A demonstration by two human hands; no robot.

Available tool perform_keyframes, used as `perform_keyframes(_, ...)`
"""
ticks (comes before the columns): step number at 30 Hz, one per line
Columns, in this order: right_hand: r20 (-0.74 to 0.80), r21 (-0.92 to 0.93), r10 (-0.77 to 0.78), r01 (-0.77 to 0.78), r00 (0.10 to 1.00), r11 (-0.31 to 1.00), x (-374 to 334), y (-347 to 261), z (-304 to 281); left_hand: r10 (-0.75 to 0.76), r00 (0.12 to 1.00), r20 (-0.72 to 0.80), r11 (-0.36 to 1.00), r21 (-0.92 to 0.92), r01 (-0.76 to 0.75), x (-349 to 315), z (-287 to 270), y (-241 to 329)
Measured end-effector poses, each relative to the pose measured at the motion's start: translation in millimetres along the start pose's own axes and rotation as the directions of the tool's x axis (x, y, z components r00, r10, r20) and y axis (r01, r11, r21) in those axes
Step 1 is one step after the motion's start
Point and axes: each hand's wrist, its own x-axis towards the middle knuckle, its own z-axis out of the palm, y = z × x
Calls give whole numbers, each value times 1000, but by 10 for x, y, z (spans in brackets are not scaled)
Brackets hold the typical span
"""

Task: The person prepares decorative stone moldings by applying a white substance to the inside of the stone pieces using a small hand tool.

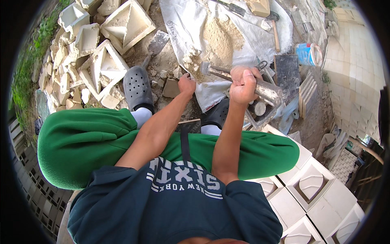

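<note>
My right hand is closed around the shaft of a dusty hammer, raised above the ground in front of my right knee. The hammer's head points left, and its thick shaft end sticks out to the right of my fist. My left hand reaches down between my shoes with its fingers closed low by the rubble; what they hold, if anything, is hidden. Just left of it lies a flat beige block piece. Beyond my left hand, a pile of pale sand rests on a white sack.
Cast cream blocks and broken pieces heap up on the left. A trowel lies near them. On the right are a blue-and-white bucket, a dark board and wooden slats. White patterned blocks stand at lower right.
</note>
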Motion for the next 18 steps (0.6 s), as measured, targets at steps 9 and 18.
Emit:
perform_keyframes(9,-21,92,77,-75,997,993,28,195,-113,-9,1000,-1,999,-38,9,53,-1,25)
perform_keyframes(18,-119,-178,151,-171,981,969,-56,395,44,-35,999,-20,997,-67,34,15,4,88)
